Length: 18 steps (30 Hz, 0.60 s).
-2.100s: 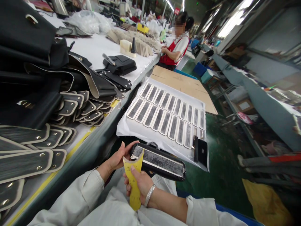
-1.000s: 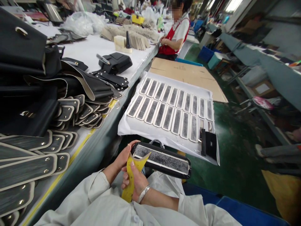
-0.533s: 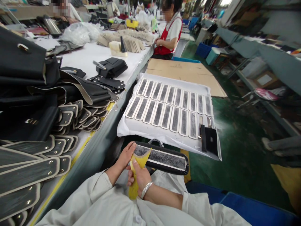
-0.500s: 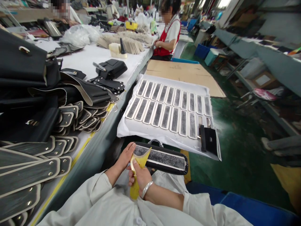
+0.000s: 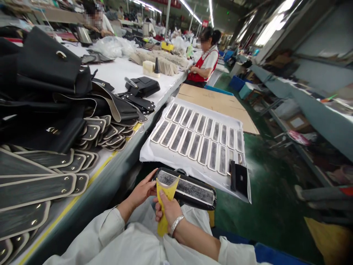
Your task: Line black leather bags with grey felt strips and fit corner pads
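My left hand (image 5: 141,191) grips the left end of a black bag (image 5: 193,208), which lies across my lap with a long grey panel (image 5: 190,189) facing up. Pale edging borders that panel. In my right hand (image 5: 171,212) is a yellow scraper (image 5: 167,189) with a concave, two-pointed end, the fingers wrapped around its handle. The scraper's tips overlap the left part of the panel; whether they touch it I cannot tell. Part of a handle (image 5: 180,171) shows behind the bag.
Ahead, a white-covered board (image 5: 149,154) carries two rows of grey panels (image 5: 204,151) and a small black case (image 5: 239,177). Black bag pieces (image 5: 49,66) and stacked straps (image 5: 38,193) crowd the table at left. A co-worker in a red apron (image 5: 202,68) sits beyond.
The view has tilted upward. My right hand has turned the scraper so its notched end points more straight ahead. My left hand's fingers have shifted at the bag's end.
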Each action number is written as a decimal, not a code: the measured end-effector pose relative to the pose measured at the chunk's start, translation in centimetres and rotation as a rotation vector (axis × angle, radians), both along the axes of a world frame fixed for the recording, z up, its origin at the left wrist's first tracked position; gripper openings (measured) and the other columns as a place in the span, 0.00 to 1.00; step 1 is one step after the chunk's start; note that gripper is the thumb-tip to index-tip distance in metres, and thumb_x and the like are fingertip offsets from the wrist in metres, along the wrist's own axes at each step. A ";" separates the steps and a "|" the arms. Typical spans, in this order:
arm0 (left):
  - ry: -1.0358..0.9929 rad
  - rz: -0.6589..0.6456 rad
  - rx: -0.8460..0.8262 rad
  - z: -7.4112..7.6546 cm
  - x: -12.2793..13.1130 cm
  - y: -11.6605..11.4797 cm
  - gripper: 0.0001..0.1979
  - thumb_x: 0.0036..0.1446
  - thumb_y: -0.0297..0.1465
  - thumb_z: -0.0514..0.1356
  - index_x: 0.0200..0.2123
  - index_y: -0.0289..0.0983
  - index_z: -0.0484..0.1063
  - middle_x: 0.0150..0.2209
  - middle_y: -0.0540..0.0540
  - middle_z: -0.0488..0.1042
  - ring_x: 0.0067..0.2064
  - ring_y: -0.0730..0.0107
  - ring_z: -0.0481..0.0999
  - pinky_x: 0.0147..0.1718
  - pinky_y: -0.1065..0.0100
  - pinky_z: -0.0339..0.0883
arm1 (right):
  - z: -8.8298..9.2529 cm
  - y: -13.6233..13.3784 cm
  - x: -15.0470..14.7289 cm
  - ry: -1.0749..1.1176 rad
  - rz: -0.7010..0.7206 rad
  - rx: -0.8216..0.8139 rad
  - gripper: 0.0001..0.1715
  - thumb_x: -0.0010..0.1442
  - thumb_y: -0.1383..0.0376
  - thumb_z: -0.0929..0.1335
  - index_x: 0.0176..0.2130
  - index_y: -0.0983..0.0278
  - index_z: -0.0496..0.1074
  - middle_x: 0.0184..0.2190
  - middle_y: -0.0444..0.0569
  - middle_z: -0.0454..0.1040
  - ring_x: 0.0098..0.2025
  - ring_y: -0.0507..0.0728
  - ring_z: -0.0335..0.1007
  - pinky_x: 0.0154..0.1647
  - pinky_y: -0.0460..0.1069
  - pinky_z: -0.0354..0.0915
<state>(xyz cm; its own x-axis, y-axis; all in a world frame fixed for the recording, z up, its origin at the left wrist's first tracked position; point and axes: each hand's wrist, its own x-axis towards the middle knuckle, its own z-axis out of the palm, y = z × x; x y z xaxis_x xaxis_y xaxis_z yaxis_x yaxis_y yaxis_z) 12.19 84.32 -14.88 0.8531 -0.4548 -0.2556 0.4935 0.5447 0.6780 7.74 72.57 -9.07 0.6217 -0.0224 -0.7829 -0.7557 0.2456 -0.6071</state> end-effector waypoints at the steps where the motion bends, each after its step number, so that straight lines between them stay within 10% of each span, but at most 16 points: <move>1: 0.002 0.008 0.025 0.1 0.1 0.0 0.37 0.55 0.35 0.57 0.65 0.44 0.44 0.45 0.42 0.74 0.34 0.64 0.75 0.36 0.62 0.68 | 0.2 -0.1 0.0 0.012 -0.002 0.002 0.24 0.56 0.47 0.64 0.26 0.65 0.66 0.15 0.39 0.60 0.13 0.46 0.50 0.15 0.45 0.53; 9: -0.018 0.127 0.338 1.5 0.3 -1.0 0.28 0.52 0.30 0.54 0.58 0.46 0.57 0.45 0.43 0.71 0.29 0.68 0.72 0.27 0.66 0.69 | 1.6 -0.7 -0.1 0.014 0.026 0.071 0.26 0.50 0.46 0.69 0.28 0.68 0.67 0.16 0.38 0.59 0.14 0.45 0.51 0.17 0.43 0.52; 18: 0.052 0.092 0.149 0.3 0.2 -0.7 0.31 0.56 0.43 0.55 0.61 0.45 0.51 0.34 0.45 0.72 0.26 0.66 0.75 0.25 0.65 0.71 | 3.4 -3.3 0.8 -0.293 -0.042 0.133 0.28 0.45 0.46 0.72 0.31 0.67 0.68 0.18 0.39 0.61 0.18 0.45 0.53 0.21 0.44 0.55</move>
